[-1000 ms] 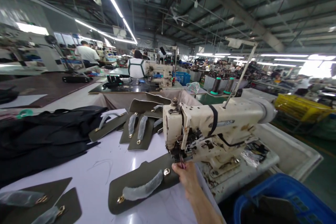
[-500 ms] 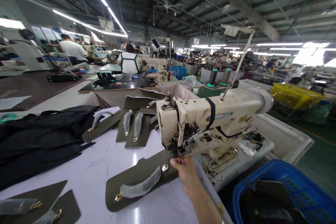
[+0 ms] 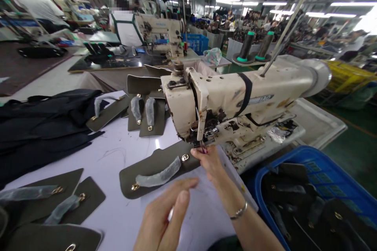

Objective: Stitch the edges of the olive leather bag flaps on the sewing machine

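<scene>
An olive-green bag panel (image 3: 129,172) lies on the white table, its right end under the needle area of the sewing machine (image 3: 232,90). A handle wrapped in clear plastic (image 3: 160,176) is fixed to it by gold rings. At that right end my right hand (image 3: 210,160) is closed, gripping a small pink-handled tool (image 3: 203,149) whose tip is hidden by the machine's foot. Nearer to me, my left hand (image 3: 167,215) hovers over the table's front part, fingers stretched and thumb apart, without touching the panel.
More panels with wrapped handles (image 3: 150,113) lie behind and at the front left (image 3: 70,204). Black fabric (image 3: 44,125) covers the left side. A blue basket (image 3: 259,188) with panels stands at the right. Thread cones (image 3: 246,47) and co-workers (image 3: 126,27) are farther off.
My left hand has come into view from below. The view has tilted down and closer. My right hand and the panel stay at the machine.
</scene>
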### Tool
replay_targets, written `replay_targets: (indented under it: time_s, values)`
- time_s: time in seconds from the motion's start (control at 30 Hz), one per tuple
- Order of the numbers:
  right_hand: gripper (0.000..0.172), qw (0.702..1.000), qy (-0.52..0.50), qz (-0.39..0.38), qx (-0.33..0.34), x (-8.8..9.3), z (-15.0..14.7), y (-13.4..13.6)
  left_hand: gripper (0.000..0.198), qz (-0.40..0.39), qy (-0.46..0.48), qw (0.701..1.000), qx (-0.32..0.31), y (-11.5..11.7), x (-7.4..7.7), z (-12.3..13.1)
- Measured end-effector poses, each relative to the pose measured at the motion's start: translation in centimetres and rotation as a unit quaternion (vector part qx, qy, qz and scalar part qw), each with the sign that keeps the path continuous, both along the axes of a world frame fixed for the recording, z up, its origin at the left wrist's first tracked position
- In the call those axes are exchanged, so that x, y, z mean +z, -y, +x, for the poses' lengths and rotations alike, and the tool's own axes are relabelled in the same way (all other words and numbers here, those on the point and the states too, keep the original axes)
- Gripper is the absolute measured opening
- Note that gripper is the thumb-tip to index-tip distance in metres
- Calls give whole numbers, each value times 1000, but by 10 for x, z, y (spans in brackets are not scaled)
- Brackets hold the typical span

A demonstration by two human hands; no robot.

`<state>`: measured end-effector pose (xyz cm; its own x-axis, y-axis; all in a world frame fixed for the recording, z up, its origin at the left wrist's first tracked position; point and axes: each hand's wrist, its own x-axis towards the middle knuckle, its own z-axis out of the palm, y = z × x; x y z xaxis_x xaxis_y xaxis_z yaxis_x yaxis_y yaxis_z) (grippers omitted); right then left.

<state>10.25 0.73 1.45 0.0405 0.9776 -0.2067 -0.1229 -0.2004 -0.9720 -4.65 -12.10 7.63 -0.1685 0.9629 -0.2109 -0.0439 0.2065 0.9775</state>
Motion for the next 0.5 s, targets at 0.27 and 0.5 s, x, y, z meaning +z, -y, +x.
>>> replay_targets:
  time_s: [0.27, 0.5]
  values:
    - [25, 997, -73, -31, -16, -3, -1, -3, 58, 207, -216, 954, 14, -54, -48, -6]
    - [24, 992, -111, -57, -10, 1, 2, -3, 45, 185, -324, 928, -23, -107, -31, -2]
